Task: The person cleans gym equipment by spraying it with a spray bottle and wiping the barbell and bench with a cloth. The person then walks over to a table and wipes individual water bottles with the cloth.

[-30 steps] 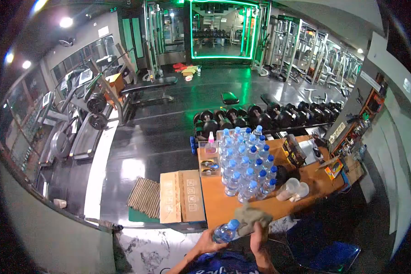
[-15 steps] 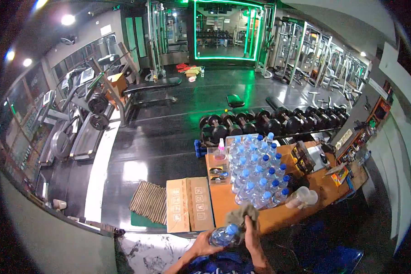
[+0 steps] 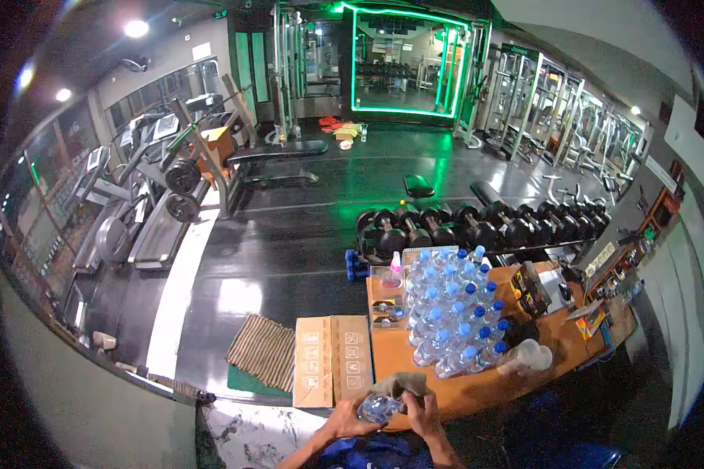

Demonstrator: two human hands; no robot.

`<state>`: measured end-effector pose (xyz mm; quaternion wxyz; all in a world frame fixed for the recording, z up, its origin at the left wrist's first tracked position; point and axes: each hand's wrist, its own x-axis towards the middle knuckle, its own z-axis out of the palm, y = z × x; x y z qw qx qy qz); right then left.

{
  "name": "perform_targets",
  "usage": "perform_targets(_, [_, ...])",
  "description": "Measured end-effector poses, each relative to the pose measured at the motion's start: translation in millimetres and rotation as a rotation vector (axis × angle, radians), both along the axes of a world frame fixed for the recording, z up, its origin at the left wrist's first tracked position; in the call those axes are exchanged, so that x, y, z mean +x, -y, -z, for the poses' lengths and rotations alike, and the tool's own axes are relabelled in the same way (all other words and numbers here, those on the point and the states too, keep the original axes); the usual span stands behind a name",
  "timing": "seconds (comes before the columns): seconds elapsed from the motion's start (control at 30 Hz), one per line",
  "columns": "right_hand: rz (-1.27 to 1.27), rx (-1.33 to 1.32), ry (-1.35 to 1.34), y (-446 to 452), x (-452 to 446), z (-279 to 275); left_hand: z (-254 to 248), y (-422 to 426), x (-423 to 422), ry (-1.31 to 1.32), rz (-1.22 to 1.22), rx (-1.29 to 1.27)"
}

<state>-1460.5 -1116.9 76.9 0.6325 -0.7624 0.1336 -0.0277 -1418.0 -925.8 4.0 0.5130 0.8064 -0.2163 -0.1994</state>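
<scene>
My left hand point(image 3: 350, 420) is wrapped round a clear plastic water bottle point(image 3: 378, 409), held tilted close to my body at the table's near edge. In my right hand point(image 3: 422, 416) is a grey-brown cloth point(image 3: 400, 384), pressed against the bottle and draped over its upper end. The cloth and fingers hide the bottle's cap. Just beyond my hands, many similar water bottles point(image 3: 455, 313) with blue caps stand packed together on the orange-brown table point(image 3: 446, 388).
Left of the table lies a closed cardboard box point(image 3: 332, 359), beside a striped mat point(image 3: 262, 350). Clear plastic cups point(image 3: 528, 356) sit right of the bottles. A pink-topped spray bottle point(image 3: 396, 266) stands at the table's far left, with a dumbbell rack point(image 3: 477, 230) behind.
The cloth has moved left, from beside the bottle to over its upper end, covering the cap. My right hand has come closer to the left, and the camera view has shifted slightly.
</scene>
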Motion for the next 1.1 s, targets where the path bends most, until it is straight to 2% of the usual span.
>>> perform_targets(0.07, [0.092, 0.121, -0.129, 0.6, 3.9, 3.6, 11.4, -4.2, -1.8, 0.014, -0.005, -0.056])
perform_targets(0.17, [0.25, 0.362, 0.06, 5.6, 16.8, 40.7, 39.4, -6.5, -1.9, -0.005, 0.007, -0.176])
perform_targets(0.2, [0.364, 0.505, 0.078, 2.8, 18.0, 36.9, 25.4, -5.2, -2.7, -0.018, -0.018, -0.164])
perform_targets(0.27, [0.294, 0.363, 0.166, 4.3, 5.5, 36.1, -16.7, -0.1, -1.8, -0.043, -0.074, -0.145])
perform_targets(0.3, [0.254, 0.292, 0.21, 5.5, 1.3, 37.0, -16.3, 1.7, 0.3, -0.042, -0.067, -0.113])
perform_targets(0.4, [-0.316, -0.362, 0.634, 1.4, 18.4, -33.6, -18.1, 7.4, 4.5, -0.052, -0.061, -0.078])
perform_targets(0.43, [-0.3, -0.535, 0.648, 2.2, 21.4, -30.7, -24.7, 10.3, 3.9, -0.062, -0.072, -0.107])
perform_targets(0.53, [-0.245, 0.311, 0.356, 16.2, 19.4, 6.1, -30.6, 14.8, 3.2, -0.075, -0.071, -0.145])
perform_targets(0.6, [0.045, 0.427, -0.021, 30.6, 21.8, 34.0, -30.3, 14.3, 1.6, -0.056, -0.065, -0.18])
perform_targets(0.7, [0.496, 0.782, 0.138, 20.6, 29.2, 47.3, -42.5, 18.7, 1.5, -0.083, -0.081, -0.167])
perform_targets(0.73, [0.507, 0.74, 0.263, 17.9, 26.3, 44.6, -45.3, 21.2, 3.0, -0.061, -0.091, -0.15])
perform_targets(0.8, [0.232, 0.377, 0.458, 23.6, 12.7, 30.9, -38.8, 25.4, 3.0, -0.025, -0.085, -0.135])
perform_targets(0.83, [-0.052, 0.055, 0.515, 30.1, 4.1, 17.8, -26.7, 28.6, 6.6, -0.006, -0.068, -0.139])
perform_targets(0.87, [-0.255, -0.285, 0.743, 27.3, 17.9, -13.1, -20.3, 31.0, 8.6, 0.014, -0.05, -0.143])
perform_targets(0.9, [-0.268, -0.415, 0.697, 16.6, 23.8, -47.8, -24.7, 32.2, 9.5, 0.0, -0.04, -0.102])
perform_targets(0.97, [-0.096, -0.211, 0.665, 14.2, 33.1, -25.7, -44.9, 33.4, 11.8, -0.027, -0.029, -0.021])
perform_targets(1.03, [0.123, 0.0, 0.066, 40.1, 29.2, 68.8, -45.0, 36.5, 9.4, -0.089, -0.055, -0.117])
perform_targets(1.07, [0.118, 0.375, 0.248, 33.7, 41.7, 20.2, -27.7, 35.2, 8.4, -0.09, -0.051, -0.143])
perform_targets(1.1, [0.344, 0.312, 0.283, 25.9, 40.7, 20.5, -22.4, 34.6, 7.1, -0.09, -0.047, -0.168])
